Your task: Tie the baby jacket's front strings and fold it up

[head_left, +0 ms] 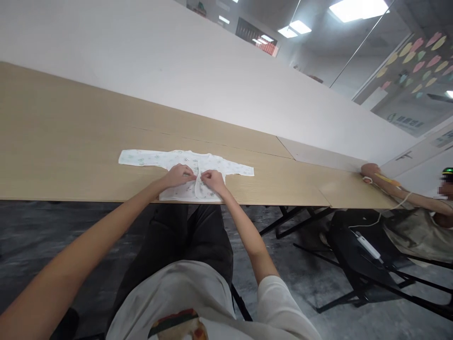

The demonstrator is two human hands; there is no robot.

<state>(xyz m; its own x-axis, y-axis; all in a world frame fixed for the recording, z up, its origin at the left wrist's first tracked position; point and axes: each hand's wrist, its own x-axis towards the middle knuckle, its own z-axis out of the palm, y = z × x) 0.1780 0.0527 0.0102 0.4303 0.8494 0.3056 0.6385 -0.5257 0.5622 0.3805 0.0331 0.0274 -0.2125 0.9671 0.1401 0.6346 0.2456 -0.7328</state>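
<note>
A small white long-sleeved baby shirt (180,157) with a faint print lies spread on the wooden table, sleeves stretched to both sides. Its front opening runs down the middle, and the lower hem reaches the table's near edge. My left hand (180,175) pinches the cloth just left of that opening, thumb and fingers together. On the other side of the opening, my right hand (213,180) is closed in a pinch on the shirt front. The fingertips of both hands are close together but apart. Any fastener between them is too small to make out.
The long wooden table (71,141) meets a white partition (141,52) at its back. To the right, another person's arm (406,191) rests on the table. A black chair (364,236) holding a white power strip (368,246) stands below there.
</note>
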